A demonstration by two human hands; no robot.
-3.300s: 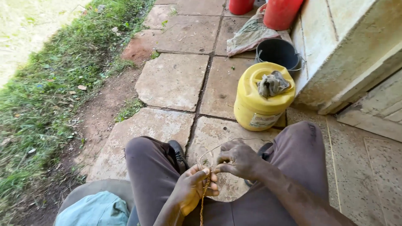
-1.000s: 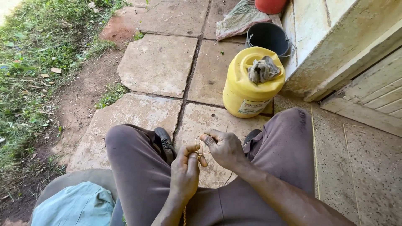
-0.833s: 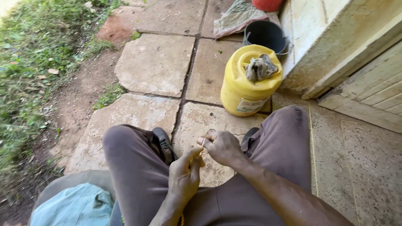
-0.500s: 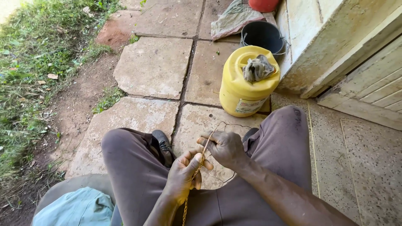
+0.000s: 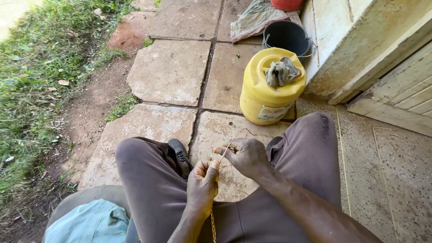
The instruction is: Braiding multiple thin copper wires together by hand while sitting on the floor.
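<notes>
Both hands have drifted slightly lower and closer to the lap than half a second ago, while the yellow jerrycan holds its place on the paving. Seen from the head camera, a seated person twists pale fibre strands just below the jerrycan, between two raised knees. Left hand, nearer the body, is clamped around the finished braided cord, which runs straight down from the fist toward the lap, its long axis pointing back at the wearer. Right hand, nearer the jerrycan, pinches the loose strand ends between thumb and fingertips, fingers closed. The loose strands rise from the left fist up and to the right hand, so the two hands nearly touch, left below, right above. A grey rag plugs the jerrycan's top; a dark bucket stands just behind it against the wall. Grass lies well to the jerrycan's left, beyond the stone slabs.
</notes>
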